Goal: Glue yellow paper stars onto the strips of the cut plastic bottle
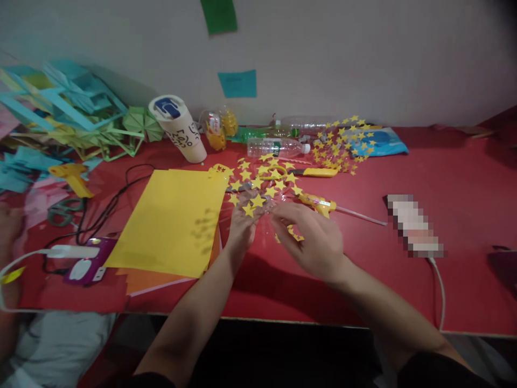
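My left hand (241,229) is raised at the table's middle, its fingers closed round a clear plastic piece (264,211) that carries yellow paper stars (257,201). My right hand (317,240) reaches in from the right. Its fingers are curled into a pinch against the same clear piece, and what they pinch is hidden. More yellow stars (271,175) lie scattered just beyond both hands, and a few scraps show under my right palm. A yellow glue gun (319,203) lies right behind my right hand.
A yellow paper sheet (173,221) lies left of my hands on the red table (464,178). A yellow craft knife (319,172), clear bottles (277,146), a tilted paper cup (181,132), another star heap (343,143), paper lattices (68,108), scissors (64,210) and a power strip (84,258) surround them.
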A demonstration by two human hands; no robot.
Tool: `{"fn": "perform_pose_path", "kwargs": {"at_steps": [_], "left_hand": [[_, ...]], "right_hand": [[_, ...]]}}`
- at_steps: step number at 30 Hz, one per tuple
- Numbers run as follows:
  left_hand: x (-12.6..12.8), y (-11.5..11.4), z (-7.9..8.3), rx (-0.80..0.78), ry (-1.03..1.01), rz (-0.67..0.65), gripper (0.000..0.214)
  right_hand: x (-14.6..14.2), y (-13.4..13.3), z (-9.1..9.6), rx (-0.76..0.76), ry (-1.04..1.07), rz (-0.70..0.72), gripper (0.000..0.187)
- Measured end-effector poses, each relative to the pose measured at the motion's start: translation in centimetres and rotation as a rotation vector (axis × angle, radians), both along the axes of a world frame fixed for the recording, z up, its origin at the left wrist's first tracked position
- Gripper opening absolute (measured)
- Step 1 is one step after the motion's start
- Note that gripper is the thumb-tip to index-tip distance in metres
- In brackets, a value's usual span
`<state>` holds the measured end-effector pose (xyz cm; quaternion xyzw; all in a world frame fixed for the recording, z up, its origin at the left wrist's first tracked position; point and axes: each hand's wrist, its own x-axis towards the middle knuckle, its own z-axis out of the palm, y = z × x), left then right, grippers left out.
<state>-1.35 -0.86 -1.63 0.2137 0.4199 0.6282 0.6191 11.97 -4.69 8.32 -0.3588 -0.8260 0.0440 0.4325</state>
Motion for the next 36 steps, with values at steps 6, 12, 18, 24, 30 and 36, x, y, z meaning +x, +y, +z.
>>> {"fn": "perform_pose_path", "kwargs": {"at_steps": [6,12,18,24,30,36], "left_hand": [[-0.2,0.3,0.7,0.112,-0.021,0.028,0.033],[-0.4,0.5,1.2,0.131,-0.039,0.018,0.039],[-0.6,1.1,-0.4,0.13,-0.021,0.066,0.04],[-0.6,1.6,-1.4,0.188,0.027,0.017,0.035],[-0.9,1.5,-1.3,0.175,0.026,0.036,0.043],[-1.0,1.6,-0.8,0.161,0.027,0.045,0.049]], "right_hand": [[1.9,-0.5,2.4,0.029,0.05,-0.143,0.012],[2.5,0.5,2.4,-0.117,-0.123,-0.186,0.012],[1.1,0.9,0.2,-0.158,-0.211,-0.224,0.024],[0.9,1.0,-0.3,-0.171,-0.298,-0.281,0.026],[2.1,1.8,0.7,-0.271,-0.416,-0.402,0.028],[4.3,5.1,-0.2,-0.802,-0.317,-0.246,0.036]]}}
